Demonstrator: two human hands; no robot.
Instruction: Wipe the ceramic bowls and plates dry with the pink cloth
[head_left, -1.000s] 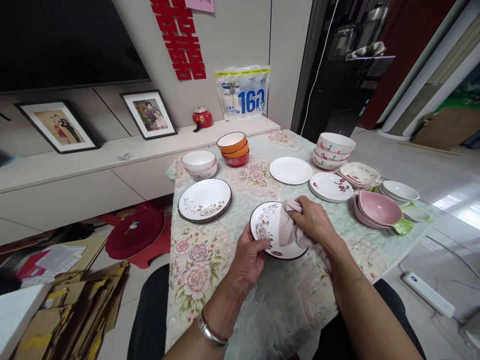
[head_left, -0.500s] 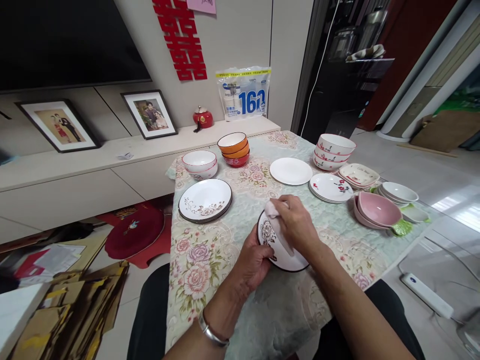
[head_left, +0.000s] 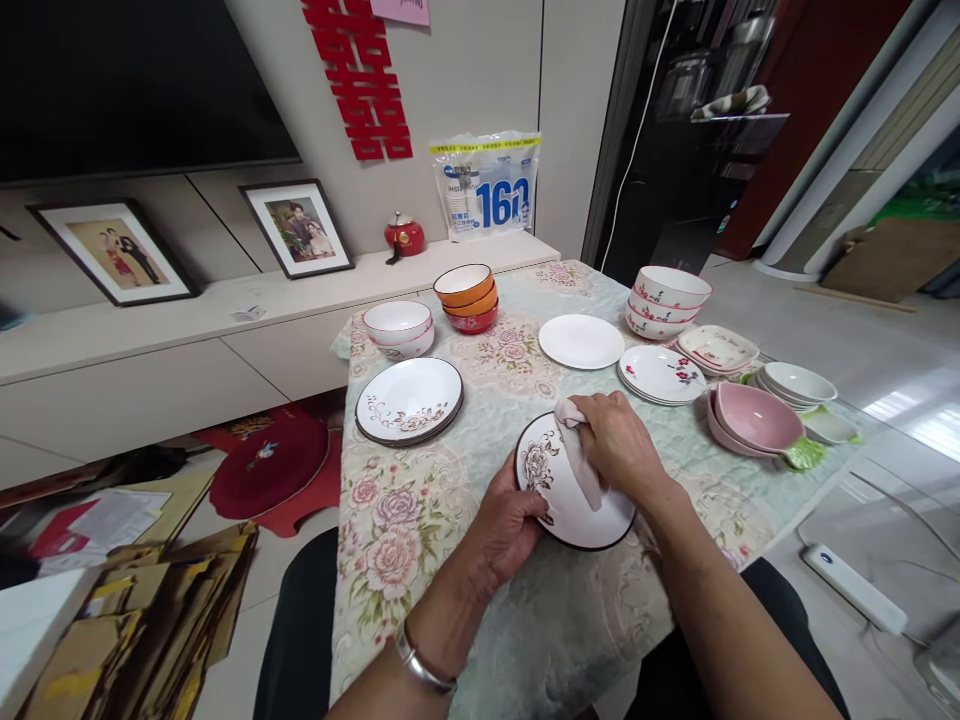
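Observation:
A white plate (head_left: pixel 559 500) with a dark rim and a brown flower pattern is tilted over the near part of the table. My left hand (head_left: pixel 506 520) grips its left edge, thumb on the face and fingers underneath. A whitish cloth (head_left: pixel 581 465) is bunched in my right hand (head_left: pixel 619 445), which presses it on the upper right of the plate. Part of the cloth hangs down across the plate's face. Left of the plate lies a stack of matching plates (head_left: pixel 411 398).
On the flowered tablecloth (head_left: pixel 397 560) stand orange bowls (head_left: pixel 465 288), white bowls (head_left: pixel 399 325), a plain white plate (head_left: pixel 581 342), small flowered plates (head_left: pixel 660 375), stacked patterned bowls (head_left: pixel 667 300), pink dishes (head_left: pixel 757 418) and grey-white bowls (head_left: pixel 799 385). Flattened cardboard (head_left: pixel 150 620) lies on the floor at left.
My right hand and the cloth have moved right across the plate, so more of its face shows. My left hand keeps its hold on the edge.

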